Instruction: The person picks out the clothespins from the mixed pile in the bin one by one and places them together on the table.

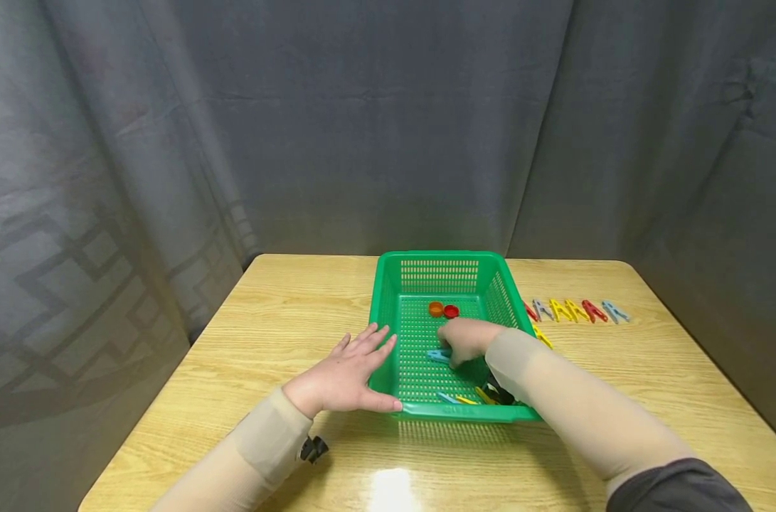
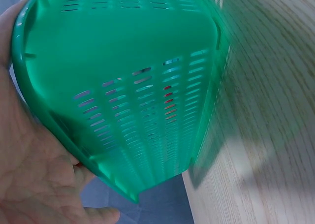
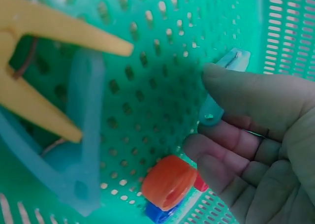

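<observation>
Inside the green plastic basket (image 1: 464, 411), my right hand (image 1: 469, 340) pinches a light blue clothespin (image 1: 437, 355) between thumb and fingers, close over the perforated floor. My left hand (image 1: 346, 373) rests at the basket's left rim with fingers spread and the thumb along the near corner. Farther back in the basket lie an orange cap (image 1: 435, 308) and a red cap (image 1: 451, 311). A blue clothespin (image 1: 448, 398) and yellow clothespins (image 1: 466, 400) lie by the near wall, partly hidden by the rim. The right wrist view also shows a blue piece (image 3: 161, 213) beside the orange cap.
On the wooden table (image 1: 298, 299), right of the basket, several clothespins stand in a row, among them a red clothespin (image 1: 593, 311) and a blue clothespin (image 1: 615, 311). Another yellow clothespin (image 1: 542, 336) lies close to the basket's right side. Grey curtains (image 1: 388, 142) enclose the table.
</observation>
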The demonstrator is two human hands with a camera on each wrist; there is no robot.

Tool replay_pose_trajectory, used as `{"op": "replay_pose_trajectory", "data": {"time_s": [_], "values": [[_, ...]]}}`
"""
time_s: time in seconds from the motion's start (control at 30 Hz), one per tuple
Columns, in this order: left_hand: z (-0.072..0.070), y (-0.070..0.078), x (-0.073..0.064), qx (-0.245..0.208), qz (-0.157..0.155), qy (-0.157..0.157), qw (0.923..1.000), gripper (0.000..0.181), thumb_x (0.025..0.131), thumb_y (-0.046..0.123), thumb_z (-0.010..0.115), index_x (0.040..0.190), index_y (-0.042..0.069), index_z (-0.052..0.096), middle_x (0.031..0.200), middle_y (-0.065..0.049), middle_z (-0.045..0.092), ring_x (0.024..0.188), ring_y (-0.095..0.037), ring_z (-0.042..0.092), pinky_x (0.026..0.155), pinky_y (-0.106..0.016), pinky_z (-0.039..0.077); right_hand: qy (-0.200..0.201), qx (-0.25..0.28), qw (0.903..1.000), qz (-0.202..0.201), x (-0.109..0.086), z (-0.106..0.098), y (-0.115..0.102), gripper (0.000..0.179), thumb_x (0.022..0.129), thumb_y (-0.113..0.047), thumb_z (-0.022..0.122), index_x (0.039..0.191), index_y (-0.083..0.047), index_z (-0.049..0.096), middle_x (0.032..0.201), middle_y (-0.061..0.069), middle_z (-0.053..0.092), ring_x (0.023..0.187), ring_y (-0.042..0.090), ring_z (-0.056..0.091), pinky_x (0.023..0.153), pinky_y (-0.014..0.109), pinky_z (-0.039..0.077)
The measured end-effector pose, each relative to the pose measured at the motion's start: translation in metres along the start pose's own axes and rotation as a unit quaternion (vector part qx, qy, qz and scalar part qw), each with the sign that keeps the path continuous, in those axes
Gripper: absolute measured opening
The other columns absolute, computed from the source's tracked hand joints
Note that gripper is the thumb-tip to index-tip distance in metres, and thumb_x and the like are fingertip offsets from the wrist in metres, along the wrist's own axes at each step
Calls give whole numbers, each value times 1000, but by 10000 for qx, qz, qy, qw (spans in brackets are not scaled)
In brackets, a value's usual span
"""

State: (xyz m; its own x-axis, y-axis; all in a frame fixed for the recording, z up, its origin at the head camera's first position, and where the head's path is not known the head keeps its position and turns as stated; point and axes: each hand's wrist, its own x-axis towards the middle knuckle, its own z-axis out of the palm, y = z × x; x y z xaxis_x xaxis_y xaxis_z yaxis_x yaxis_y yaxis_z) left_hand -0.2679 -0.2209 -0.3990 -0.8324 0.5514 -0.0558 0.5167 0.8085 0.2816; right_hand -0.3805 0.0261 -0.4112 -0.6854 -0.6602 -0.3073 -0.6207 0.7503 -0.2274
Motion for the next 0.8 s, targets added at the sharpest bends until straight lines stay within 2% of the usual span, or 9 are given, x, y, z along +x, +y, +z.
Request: {"op": "replay_pose_trajectory", "data": {"time_s": [0.13,0.33,0.57,0.8], "values": [[1,0,0,2,3,9,10000,109,76,81,49,155,13,16,162,0,4,147,-22,-4,113,-57,5,245,85,9996,-121,0,-1,1,18,79,-8,78,93,-7,66,90,2,63,77,15,56,71,34,51],[1,0,-1,-20,-2,-19,10000,108,77,81,49,155,15,14,161,0,3,147,-22,-4,114,-57,4,550,8,9972,-509,0,-5,3,16,78,-9,79,90,-7,68,90,2,63,80,14,57,74,33,51],[0,0,-1,-48,-14,-24,10000,108,77,80,50,155,15,14,162,0,3,147,-22,-5,114,-56,5,434,394,9963,-629,-3,-13,5,15,82,-15,76,95,-9,70,91,-1,64,69,10,56,67,29,50],[-1,0,0,-9,-10,-53,10000,108,77,80,49,155,14,14,162,0,2,147,-21,-5,114,-57,5,600,556,9937,-764,-9,-22,3,16,84,-21,76,96,-13,72,90,-6,64,76,9,54,71,29,49]]}}
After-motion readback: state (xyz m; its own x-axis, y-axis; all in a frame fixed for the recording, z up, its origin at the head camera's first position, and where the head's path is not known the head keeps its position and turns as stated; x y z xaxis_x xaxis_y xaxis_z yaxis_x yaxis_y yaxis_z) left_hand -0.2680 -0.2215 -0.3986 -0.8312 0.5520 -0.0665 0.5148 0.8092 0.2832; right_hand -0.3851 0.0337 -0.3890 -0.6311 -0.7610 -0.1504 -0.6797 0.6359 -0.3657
